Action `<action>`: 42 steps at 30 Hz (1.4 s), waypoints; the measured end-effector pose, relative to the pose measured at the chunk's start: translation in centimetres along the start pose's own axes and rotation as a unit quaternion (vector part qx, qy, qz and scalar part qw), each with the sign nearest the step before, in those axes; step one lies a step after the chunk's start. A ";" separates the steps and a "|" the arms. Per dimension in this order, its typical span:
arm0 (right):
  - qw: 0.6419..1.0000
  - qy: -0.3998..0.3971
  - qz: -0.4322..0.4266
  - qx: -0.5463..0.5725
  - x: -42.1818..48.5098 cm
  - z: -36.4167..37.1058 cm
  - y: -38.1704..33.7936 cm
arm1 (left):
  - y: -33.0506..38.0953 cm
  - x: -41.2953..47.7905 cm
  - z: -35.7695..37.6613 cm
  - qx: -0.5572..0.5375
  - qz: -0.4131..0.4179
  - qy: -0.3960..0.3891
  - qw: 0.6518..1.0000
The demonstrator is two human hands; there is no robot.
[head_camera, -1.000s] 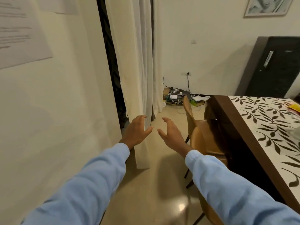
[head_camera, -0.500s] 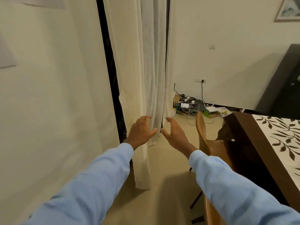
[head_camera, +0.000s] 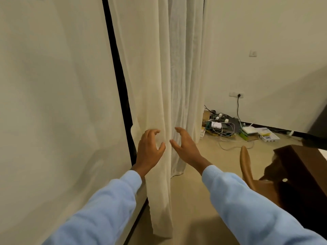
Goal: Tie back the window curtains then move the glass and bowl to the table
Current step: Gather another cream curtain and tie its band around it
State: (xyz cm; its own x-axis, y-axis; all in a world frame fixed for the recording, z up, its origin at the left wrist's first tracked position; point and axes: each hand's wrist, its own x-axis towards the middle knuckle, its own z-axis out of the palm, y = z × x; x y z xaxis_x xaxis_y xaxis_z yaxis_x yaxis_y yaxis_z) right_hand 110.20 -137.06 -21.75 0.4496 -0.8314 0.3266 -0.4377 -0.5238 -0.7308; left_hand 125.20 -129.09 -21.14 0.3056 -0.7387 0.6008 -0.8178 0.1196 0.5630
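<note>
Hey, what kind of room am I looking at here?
Most likely a home dining or living room: a cream floor-length curtain hangs beside the wall, a tan chair stands at a dark wooden table, and tangled cables lie on the floor under a wall socket.

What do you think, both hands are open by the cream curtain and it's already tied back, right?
Not quite. In the head view the left hand and right hand are open by the cream curtain, but it is not tied back: it hangs loose and straight, down to near the floor.
</note>
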 end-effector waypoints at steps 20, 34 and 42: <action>0.970 -0.115 -0.167 0.130 20.9 6.0 3.8 | -6.2 15.3 7.6 0.038 -0.157 0.302 0.940; 0.929 -0.156 -0.220 0.252 26.9 11.8 1.7 | -10.6 17.3 6.4 0.027 -0.154 0.362 0.919; 0.910 -0.069 -0.189 0.361 26.4 10.4 2.0 | -10.9 15.3 6.2 0.124 -0.188 0.396 0.890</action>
State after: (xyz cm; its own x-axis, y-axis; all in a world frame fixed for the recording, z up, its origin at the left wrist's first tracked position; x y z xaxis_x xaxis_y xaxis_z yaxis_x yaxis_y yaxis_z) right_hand 129.33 -158.14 -20.76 0.5771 -0.5593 0.5951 0.3729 -0.4679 -0.8013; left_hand 135.78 -145.85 -21.60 0.7476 0.0157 0.6640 -0.6382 -0.2597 0.7247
